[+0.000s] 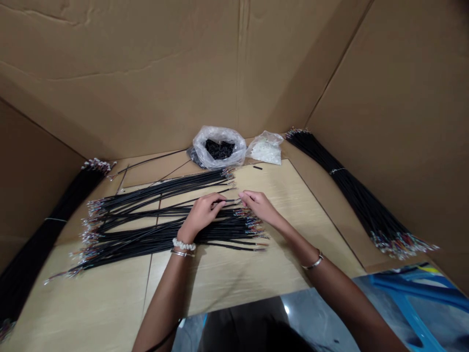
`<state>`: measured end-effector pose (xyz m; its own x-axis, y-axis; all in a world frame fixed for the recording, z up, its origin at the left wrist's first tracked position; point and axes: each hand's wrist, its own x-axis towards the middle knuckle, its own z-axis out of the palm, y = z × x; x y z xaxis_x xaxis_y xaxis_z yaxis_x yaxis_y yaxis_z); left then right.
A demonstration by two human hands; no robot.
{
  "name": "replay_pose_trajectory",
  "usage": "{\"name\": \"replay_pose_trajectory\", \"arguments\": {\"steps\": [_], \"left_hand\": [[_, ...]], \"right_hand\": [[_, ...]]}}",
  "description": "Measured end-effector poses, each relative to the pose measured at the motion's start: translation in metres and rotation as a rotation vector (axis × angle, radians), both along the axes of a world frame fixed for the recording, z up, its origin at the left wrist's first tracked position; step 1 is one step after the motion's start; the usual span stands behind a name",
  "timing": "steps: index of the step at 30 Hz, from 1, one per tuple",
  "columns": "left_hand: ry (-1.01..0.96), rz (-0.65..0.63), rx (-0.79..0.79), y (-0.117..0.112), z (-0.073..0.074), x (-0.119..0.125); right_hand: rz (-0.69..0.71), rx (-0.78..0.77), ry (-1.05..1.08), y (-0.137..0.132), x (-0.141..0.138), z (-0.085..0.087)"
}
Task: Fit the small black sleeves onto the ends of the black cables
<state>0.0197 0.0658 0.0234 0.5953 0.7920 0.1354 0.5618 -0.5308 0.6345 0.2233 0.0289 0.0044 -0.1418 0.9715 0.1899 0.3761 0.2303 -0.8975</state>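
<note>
Pale wooden tabletop (311, 205), boxed in by cardboard walls (146, 73). Nearest, at 4 o'clock from the hands, blue frame (421, 292), beyond the table edge. At 8 o'clock, near pile of black cables (157, 239), coloured wires fanning from the ends. At the clock's centre, left hand (202, 210), thumb and fingers closed on one black cable (229, 201) near its tip. Facing it, right hand (260, 206), fingertips drawn together at the same tip; anything between them too small to tell. Tied left bundle (40, 249) at 9 o'clock, tied right bundle (348, 188) at 3. At 10 o'clock, far pile (172, 184) of similar cables. Farther, at 1 o'clock, short black piece (257, 167); behind it, bag of white parts (266, 152), just beside opened clear bag (238, 146) of black pieces (219, 149) at 12.
</note>
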Motion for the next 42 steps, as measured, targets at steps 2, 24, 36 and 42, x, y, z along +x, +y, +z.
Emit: {"name": "replay_pose_trajectory", "arguments": {"steps": [2,24,36,42], "left_hand": [[-0.064,-0.051,-0.019,-0.006,0.001,0.006],[-0.019,0.0,0.322,-0.025,-0.004,0.027],[-0.16,0.005,0.149,-0.022,-0.004,0.028],[-0.201,0.019,0.119,-0.022,-0.004,0.028]], "right_hand": [[0.036,-0.022,0.031,0.0,-0.001,-0.001],[0.169,-0.558,0.569,0.002,0.012,0.005],[0.25,-0.504,0.552,-0.002,0.016,0.011],[0.167,-0.451,0.615,-0.003,0.007,0.009]]}}
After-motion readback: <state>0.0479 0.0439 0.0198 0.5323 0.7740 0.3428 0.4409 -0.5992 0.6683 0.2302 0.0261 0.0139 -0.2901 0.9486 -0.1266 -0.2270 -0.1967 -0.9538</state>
